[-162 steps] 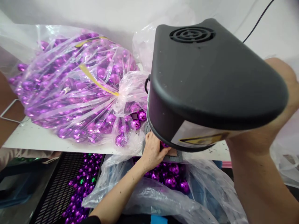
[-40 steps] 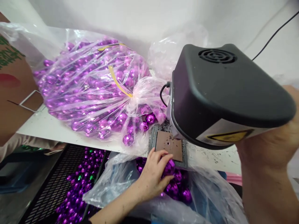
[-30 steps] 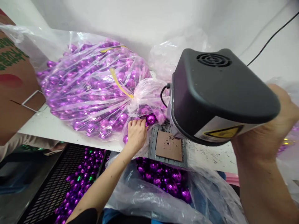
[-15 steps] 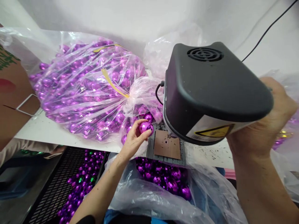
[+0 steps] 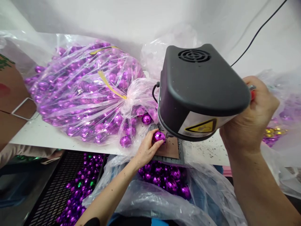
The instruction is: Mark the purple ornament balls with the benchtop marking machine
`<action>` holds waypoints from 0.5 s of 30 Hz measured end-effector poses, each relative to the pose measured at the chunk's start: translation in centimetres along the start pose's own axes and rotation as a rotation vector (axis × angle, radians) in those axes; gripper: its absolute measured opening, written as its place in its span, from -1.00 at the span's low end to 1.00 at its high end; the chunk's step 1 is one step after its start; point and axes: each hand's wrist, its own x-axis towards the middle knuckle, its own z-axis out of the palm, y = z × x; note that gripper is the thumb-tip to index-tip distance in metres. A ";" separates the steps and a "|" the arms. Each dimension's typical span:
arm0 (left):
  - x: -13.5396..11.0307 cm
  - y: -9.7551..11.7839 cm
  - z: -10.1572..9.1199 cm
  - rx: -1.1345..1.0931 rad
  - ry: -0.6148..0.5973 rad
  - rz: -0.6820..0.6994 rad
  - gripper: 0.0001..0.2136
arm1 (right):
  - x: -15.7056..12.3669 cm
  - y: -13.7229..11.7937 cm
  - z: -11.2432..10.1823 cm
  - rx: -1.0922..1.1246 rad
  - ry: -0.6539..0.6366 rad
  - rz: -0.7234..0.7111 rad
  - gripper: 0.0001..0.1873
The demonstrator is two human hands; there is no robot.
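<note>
Between its thumb and fingers, my left hand [image 5: 148,147] pinches a shiny purple faceted ball ornament [image 5: 159,137]. The ball is just above a brown square board [image 5: 171,147] on a dark grey base. Over it stands a black machine [image 5: 202,84] with a round vent and a yellow warning label. My right hand [image 5: 254,116] is closed at the machine's right side around a red handle [image 5: 253,94], mostly hidden by the fingers. Two loose purple balls [image 5: 146,118] lie behind and left of my left hand.
A tied clear bag [image 5: 80,91] full of purple balls fills the left of the white table. An open plastic bag [image 5: 150,197] below the edge holds more, as does a black mesh crate [image 5: 51,179]. A cardboard box [image 5: 14,84] and another person's sleeve [image 5: 25,150] are at left.
My left hand has carried the ball rightward and slightly down, over the board. The machine and my right hand appear further left in the view, which has shifted a little.
</note>
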 end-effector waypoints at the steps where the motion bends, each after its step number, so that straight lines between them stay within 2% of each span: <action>1: 0.0 0.1 0.2 0.047 0.003 0.029 -0.64 | 0.0 0.0 0.0 -0.001 0.003 -0.001 -0.56; 7: -0.2 0.1 1.4 0.307 0.032 0.247 -0.65 | -0.1 -0.1 -0.1 -0.020 -0.016 0.010 -0.57; 9: -0.2 0.0 1.8 0.374 0.050 0.279 -0.65 | 0.0 -0.1 -0.1 -0.011 -0.012 0.003 -0.58; 15: -0.1 0.1 3.2 0.362 0.047 0.160 -0.62 | 0.0 0.0 0.0 0.010 0.011 -0.001 -0.59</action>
